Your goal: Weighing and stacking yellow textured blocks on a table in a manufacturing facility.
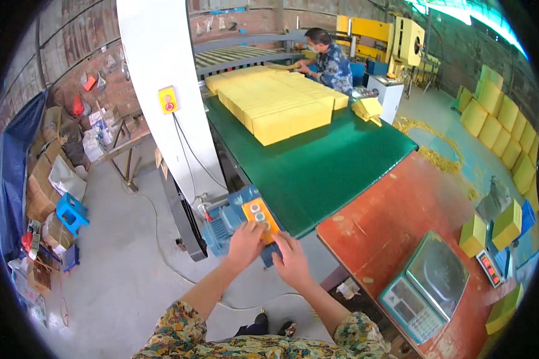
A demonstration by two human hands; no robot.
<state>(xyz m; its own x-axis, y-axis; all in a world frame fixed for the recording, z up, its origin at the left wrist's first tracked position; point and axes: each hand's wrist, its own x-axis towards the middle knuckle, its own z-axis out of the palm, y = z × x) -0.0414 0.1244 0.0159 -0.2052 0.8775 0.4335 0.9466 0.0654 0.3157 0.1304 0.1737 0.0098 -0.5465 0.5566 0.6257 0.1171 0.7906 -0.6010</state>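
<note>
An orange control box with several round push buttons sits beside a blue finned motor, at the near corner of a green conveyor belt. My left hand is closed over the box's lower end, its bent fingers covering part of the button face. At the box's lower right edge, my right hand grips with its fingertips. The undersides of both hands are hidden. Farther along the belt lies a wide block of yellow stacks, packed tightly together.
A co-worker handles yellow material behind the belt. To the right, a red table bears a weighing scale and yellow bundles. A white pillar carries a yellow emergency-stop box. A blue stool stands left; a cable crosses the floor.
</note>
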